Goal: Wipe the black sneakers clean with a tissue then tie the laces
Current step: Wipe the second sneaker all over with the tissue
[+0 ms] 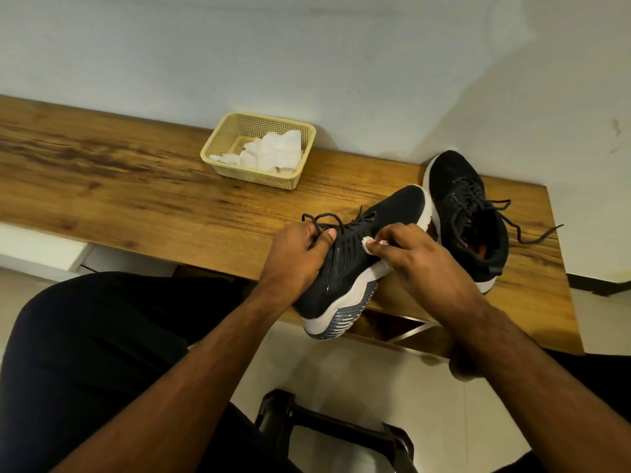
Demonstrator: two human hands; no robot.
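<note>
A black sneaker (386, 213) with a white sole lies tilted on its side at the table's front edge, heel hanging over the edge, laces loose. My left hand (295, 254) grips it around the collar and tongue, thumb on top. My right hand (420, 254) pinches a small white tissue (372, 243) against the sneaker's side, near the eyelets. The second black sneaker (467, 213) stands upright just to the right, its laces untied and trailing across the wood.
A beige plastic basket (222, 150) with white tissues (273, 150) sits at the back of the wooden table (136, 186), by the wall. My dark-trousered knee fills the lower left. A dark stool (290, 407) stands on the tiled floor below.
</note>
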